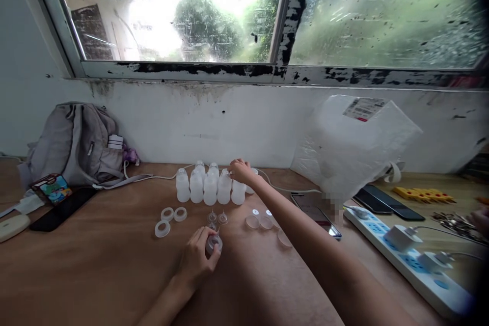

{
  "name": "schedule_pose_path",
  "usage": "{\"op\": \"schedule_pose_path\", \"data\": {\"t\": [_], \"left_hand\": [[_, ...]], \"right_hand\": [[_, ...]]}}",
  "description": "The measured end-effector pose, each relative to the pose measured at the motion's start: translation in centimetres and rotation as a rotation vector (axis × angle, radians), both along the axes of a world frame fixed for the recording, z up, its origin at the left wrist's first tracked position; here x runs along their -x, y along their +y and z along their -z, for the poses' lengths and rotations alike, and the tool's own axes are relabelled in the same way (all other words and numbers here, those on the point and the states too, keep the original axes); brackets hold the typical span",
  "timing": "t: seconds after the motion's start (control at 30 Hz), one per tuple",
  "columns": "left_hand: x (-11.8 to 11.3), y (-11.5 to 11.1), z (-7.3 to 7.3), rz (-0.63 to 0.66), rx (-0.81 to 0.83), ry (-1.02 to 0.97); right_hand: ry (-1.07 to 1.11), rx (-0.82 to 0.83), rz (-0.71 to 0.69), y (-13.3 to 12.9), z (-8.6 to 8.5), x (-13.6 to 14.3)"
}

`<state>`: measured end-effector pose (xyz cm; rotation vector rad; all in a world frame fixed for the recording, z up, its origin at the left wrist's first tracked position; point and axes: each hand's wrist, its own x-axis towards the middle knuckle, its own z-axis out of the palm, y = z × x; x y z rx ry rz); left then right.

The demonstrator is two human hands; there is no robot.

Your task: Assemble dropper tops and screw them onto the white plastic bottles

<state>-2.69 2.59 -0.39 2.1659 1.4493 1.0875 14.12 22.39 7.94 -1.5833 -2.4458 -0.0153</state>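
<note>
Left hand (195, 254) grips a translucent round part (214, 245); right hand (240, 170) is at the white bottles (210, 188), its grip not discernible

Frosted white baby bottles (210, 191) are stood upright, clustered; a round translucent collar (213, 245) is held before them, clear nipples (223, 218) set between.

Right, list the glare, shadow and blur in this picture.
Head view: left window pane partly blown out, right pane hazy; head view, lower centre: soft shadow on the tabletop by the left hand; head view, right: glare on a phone.
</note>
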Motion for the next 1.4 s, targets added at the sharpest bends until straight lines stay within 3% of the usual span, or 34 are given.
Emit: {"op": "schedule_pose_path", "data": {"t": [0.13,0.27,0.37,0.47,0.57,0.7,0.8,0.87,1.13,1.4], "left_hand": [[0.1,0.2,0.1,-0.018,0.003,-0.031],[0.0,0.2,0.3,-0.056,-0.026,-0.071],[-0.1,0.1,0.3,-0.043,-0.044,-0.105],[-0.2,0.0,0.3,-0.024,-0.027,-0.133],[-0.3,-0.1,0.5,-0.024,-0.001,-0.148],[-0.6,-0.4,0.6,-0.024,0.002,-0.141],[-0.8,-0.5,0.6,-0.007,-0.024,-0.138],[-0.8,-0.5,0.6,-0.003,-0.043,-0.132],[-0.7,-0.3,0.9,0.008,-0.084,-0.099],[-1.0,-0.5,0.4,0.046,-0.011,-0.211]], "right_hand": [[0.067,-0.032,0.029,0.3,-1.3,-0.3],[0.198,-0.150,0.063,0.5,-4.7,-1.7],[0.521,-0.344,0.037,-0.9,-6.9,-2.9],[0.838,-0.424,-0.023,-4.4,-7.6,-3.8],[0.981,-0.392,-0.090,-9.7,-5.7,-4.1],[0.914,-0.322,-0.127,-15.9,0.1,-3.7],[0.842,-0.304,-0.116,-18.4,4.3,-3.3],[0.814,-0.291,-0.086,-19.1,6.1,-3.0],[0.888,-0.240,-0.105,-19.7,7.7,-2.4],[0.929,0.095,-0.155,-20.5,9.4,-1.8]]}}
